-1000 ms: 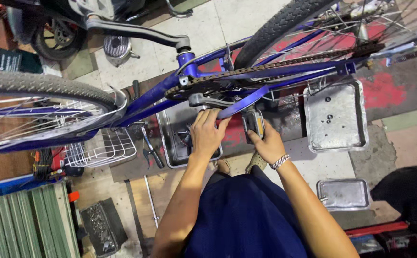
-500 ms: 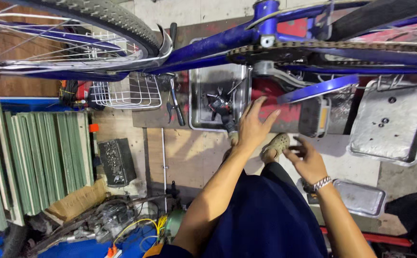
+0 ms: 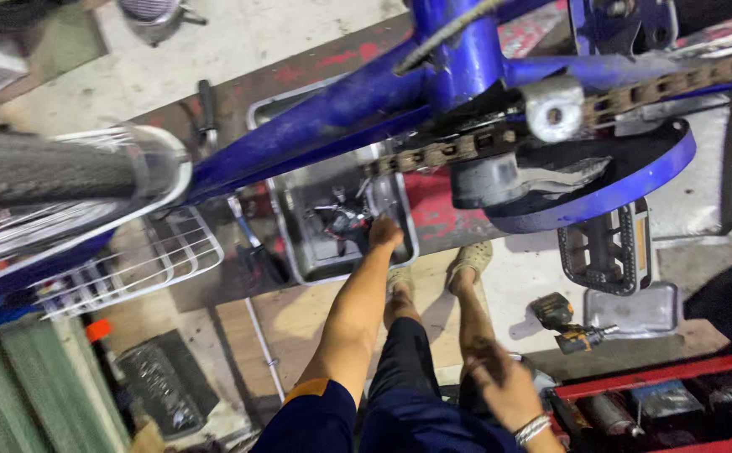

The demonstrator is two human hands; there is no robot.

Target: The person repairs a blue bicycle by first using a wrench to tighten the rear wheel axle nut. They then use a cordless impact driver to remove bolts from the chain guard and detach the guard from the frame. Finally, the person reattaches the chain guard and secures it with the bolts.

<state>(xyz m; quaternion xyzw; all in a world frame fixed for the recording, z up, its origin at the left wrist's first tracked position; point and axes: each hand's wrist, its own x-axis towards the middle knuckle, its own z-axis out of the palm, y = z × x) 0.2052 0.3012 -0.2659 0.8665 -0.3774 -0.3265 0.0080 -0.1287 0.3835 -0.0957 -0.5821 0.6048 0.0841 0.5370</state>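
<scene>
I see my left hand (image 3: 384,232) reaching down into the shallow grey metal parts tray (image 3: 299,243), fingers hidden, while my right hand (image 3: 500,382) hangs back, loosely apart and empty

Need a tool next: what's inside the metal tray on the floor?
Left hand reaches into the metal tray among small dark and red parts; the blue bicycle frame hides its far end.

Left arm fully extended downward and forward, bare forearm straight, short dark sleeve with orange trim at the upper arm. Left hand (image 3: 384,231) at full reach, fingers curled downward. Right hand (image 3: 500,377) drawn back near the lap, motion-blurred, fingers loosely spread, metal bracelet at the wrist.
</scene>
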